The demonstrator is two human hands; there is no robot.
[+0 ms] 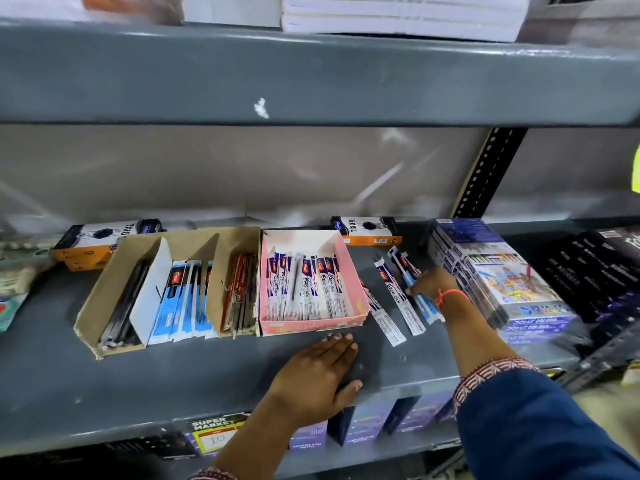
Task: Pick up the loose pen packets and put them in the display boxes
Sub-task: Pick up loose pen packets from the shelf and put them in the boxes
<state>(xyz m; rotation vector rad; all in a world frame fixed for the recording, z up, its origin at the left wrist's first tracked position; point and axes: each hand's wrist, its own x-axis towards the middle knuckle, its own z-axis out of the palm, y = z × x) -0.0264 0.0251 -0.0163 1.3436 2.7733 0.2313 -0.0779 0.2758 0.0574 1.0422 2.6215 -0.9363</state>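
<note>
- Loose pen packets (pixel 391 299): long, narrow white sleeves with blue, red and black print, fanned on the grey shelf (pixel 138 375) at 3 o'clock of the pink display box (pixel 349 271).
- Right hand (pixel 433 280): fingers curled onto the rightmost packets.
- Left hand (pixel 318 372): flat, fingers spread on the shelf at 6 o'clock of the box.

Right hand (pixel 431 280) on loose pen packets (pixel 398 299) beside pink display box (pixel 349 271); left hand (pixel 318 372) flat on shelf (pixel 173 375).

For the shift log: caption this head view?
Right hand gathers loose packets beside pink box; left hand rests on shelf.
</note>
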